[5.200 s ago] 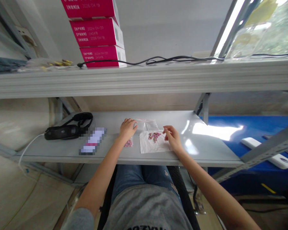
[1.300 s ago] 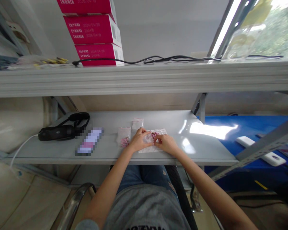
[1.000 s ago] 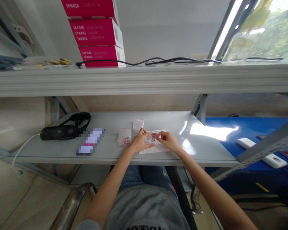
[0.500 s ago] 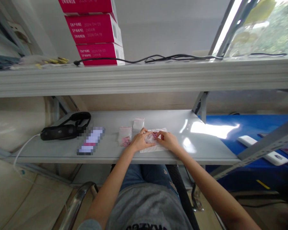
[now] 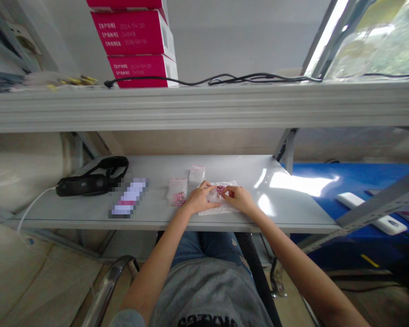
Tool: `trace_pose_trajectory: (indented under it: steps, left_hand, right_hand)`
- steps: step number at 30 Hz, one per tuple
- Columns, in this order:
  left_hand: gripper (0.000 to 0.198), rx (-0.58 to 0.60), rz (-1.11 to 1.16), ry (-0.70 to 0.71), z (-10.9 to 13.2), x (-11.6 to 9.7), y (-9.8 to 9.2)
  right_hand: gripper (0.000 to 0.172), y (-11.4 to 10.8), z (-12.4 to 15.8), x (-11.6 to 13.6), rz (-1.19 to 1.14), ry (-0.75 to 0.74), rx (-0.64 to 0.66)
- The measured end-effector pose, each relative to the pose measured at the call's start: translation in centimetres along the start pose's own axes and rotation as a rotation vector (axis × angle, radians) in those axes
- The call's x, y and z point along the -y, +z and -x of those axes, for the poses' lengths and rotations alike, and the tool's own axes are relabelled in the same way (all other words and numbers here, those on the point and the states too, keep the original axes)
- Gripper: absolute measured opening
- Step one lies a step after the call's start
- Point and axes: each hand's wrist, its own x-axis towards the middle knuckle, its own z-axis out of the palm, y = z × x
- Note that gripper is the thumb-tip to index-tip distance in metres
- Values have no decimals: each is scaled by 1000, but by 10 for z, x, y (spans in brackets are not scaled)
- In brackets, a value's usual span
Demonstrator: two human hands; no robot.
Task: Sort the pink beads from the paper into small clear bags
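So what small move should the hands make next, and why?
Perhaps the right hand should ease a few beads toward what looks like a clear bag by the left hand: the right fingertips are at the pile, and the bag lies close beside it.

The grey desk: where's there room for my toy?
Right of the right hand, toward the right edge of the desk, or between the phone and filled bag. The left hand, pink bits, white sheet and small bag crowd the middle.
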Motion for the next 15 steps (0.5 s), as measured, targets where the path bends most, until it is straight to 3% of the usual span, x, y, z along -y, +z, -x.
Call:
trace_pose_trajectory:
  steps: [7, 15]
  left_hand:
    - [70, 17, -7, -7, 0, -1, -1]
    - [68, 13, -4, -3, 0, -3, -2]
  right_hand:
    - [29, 7, -4, 5, -98, -29, -16]
    - [28, 7, -6, 1, 26, 83, -99]
